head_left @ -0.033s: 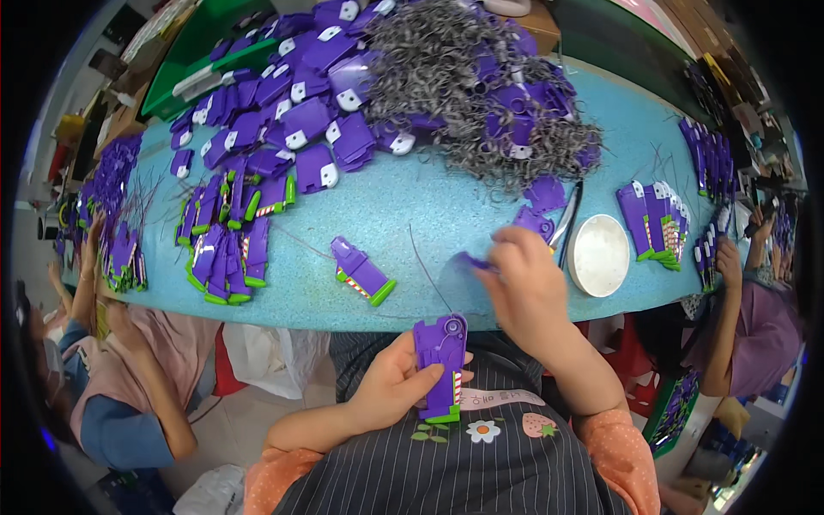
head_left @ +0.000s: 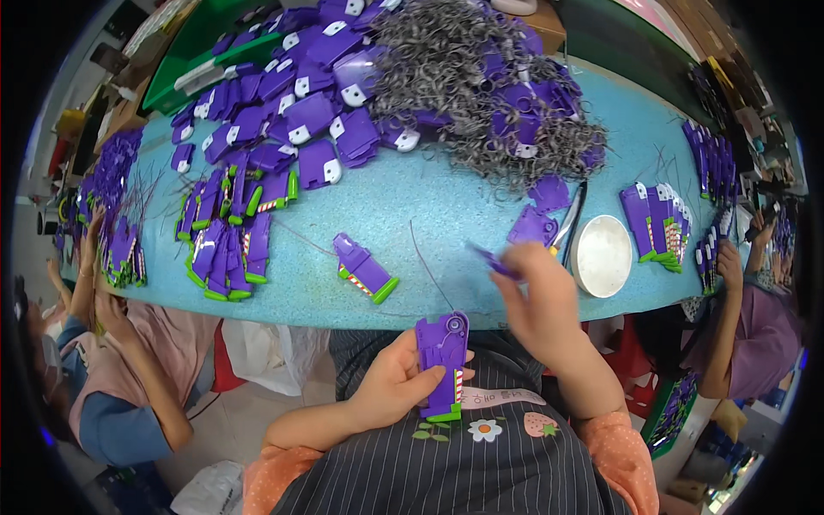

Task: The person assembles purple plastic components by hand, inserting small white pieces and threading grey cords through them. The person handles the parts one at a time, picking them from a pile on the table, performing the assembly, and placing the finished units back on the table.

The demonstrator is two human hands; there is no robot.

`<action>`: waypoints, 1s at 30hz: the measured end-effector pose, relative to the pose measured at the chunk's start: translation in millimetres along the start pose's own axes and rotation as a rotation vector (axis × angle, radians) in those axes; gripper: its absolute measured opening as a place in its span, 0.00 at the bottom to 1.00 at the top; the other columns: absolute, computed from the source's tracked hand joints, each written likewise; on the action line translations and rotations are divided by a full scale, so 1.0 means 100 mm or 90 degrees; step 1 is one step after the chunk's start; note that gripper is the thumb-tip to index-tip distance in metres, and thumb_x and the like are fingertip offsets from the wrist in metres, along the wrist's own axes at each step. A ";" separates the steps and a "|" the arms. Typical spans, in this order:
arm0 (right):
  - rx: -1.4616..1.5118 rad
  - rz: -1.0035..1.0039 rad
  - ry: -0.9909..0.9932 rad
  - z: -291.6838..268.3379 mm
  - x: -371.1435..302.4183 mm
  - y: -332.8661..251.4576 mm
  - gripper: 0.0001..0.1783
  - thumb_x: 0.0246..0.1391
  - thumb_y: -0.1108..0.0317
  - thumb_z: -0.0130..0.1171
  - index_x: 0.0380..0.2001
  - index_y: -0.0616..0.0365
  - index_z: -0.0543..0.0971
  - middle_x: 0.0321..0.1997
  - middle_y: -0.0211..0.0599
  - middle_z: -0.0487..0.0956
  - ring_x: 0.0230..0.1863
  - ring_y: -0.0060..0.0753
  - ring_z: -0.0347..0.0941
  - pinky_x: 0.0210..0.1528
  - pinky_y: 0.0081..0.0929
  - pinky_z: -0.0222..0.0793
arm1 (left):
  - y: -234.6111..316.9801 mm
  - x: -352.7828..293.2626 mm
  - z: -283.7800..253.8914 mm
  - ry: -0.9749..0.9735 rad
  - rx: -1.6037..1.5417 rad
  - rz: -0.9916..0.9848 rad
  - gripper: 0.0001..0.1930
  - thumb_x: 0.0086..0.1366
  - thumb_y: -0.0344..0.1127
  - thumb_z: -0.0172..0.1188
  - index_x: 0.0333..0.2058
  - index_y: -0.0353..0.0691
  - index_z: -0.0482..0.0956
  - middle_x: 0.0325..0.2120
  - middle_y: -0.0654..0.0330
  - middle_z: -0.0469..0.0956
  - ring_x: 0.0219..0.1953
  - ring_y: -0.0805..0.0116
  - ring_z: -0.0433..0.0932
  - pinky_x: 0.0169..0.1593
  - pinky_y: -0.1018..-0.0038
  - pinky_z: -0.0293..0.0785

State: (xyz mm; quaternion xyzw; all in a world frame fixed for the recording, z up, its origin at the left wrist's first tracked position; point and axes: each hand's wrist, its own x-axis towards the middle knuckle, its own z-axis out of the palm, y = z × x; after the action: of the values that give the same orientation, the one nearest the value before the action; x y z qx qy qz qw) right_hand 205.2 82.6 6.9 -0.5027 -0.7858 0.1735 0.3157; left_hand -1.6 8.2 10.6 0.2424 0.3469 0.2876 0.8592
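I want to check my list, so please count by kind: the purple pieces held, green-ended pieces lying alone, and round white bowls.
Held purple pieces: 2 (one in left hand, one blurred piece in right hand)
Green-ended piece lying alone: 1
White bowl: 1
Total: 4

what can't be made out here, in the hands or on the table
Head view: the exact shape of the small purple piece in the right hand, lost to motion blur and the grip.
Head view: the back of the purple part in the left hand, facing away.
Head view: what lies deep under the grey curly pieces, covered by their heap.
Head view: the green bin's far end, cut by the top edge.
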 end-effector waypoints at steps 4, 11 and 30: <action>0.637 0.418 -0.147 -0.40 -0.26 -0.29 0.09 0.51 0.78 0.56 0.36 0.62 0.71 0.29 0.33 0.72 0.22 0.19 0.67 0.22 0.15 0.61 | -0.05 0.02 0.01 -0.017 -0.021 0.019 0.24 0.62 0.18 0.42 0.57 0.34 0.53 0.50 0.50 0.67 0.52 0.62 0.71 0.54 0.67 0.68; 0.645 0.366 -0.240 -0.19 -0.35 -0.30 0.13 0.51 0.79 0.55 0.42 0.64 0.73 0.47 0.43 0.69 0.23 0.14 0.69 0.21 0.12 0.66 | -0.02 0.10 0.14 -0.071 0.092 0.027 0.27 0.59 0.17 0.43 0.58 0.34 0.51 0.51 0.51 0.66 0.53 0.64 0.70 0.56 0.69 0.67; 1.067 0.621 -0.170 -0.08 -0.49 -0.27 0.10 0.49 0.78 0.59 0.34 0.58 0.70 0.36 0.30 0.69 0.36 0.19 0.66 0.39 0.21 0.65 | 0.05 0.11 0.14 -0.033 0.363 0.215 0.12 0.67 0.30 0.44 0.47 0.30 0.63 0.34 0.53 0.79 0.34 0.69 0.79 0.37 0.76 0.74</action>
State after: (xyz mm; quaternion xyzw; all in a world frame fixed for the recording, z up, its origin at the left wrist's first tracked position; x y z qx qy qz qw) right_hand 207.0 27.0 13.3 -0.3614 -0.1428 0.8426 0.3729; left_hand 13.3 15.7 17.7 0.5347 0.3465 0.3111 0.7052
